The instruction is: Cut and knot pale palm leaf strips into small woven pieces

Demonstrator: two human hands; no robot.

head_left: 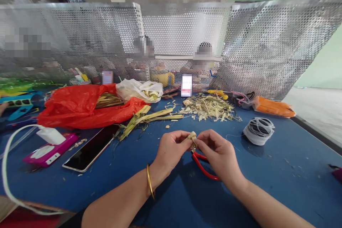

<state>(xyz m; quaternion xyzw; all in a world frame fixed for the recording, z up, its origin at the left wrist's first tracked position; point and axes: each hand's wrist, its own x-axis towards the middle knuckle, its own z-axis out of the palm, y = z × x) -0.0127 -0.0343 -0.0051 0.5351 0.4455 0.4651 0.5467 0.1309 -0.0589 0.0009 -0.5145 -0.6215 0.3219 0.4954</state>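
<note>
My left hand (171, 151) and my right hand (217, 153) meet over the blue table (128, 181), fingertips pinched together on a small folded piece of pale leaf (192, 136). My left wrist wears a gold bangle (149, 181). Red-handled scissors (203, 165) lie on the table under my right hand, partly hidden by it. Long green-yellow leaf strips (149, 117) lie just beyond my hands.
A red plastic bag (77, 108) and a white bag (139, 89) hold leaves at the back left. Leaf trimmings (210, 107), a coil of white thread (258, 130), a dark phone (91, 148), a pink phone (49, 151) on a charger. A perforated metal screen (187, 35) separates other people.
</note>
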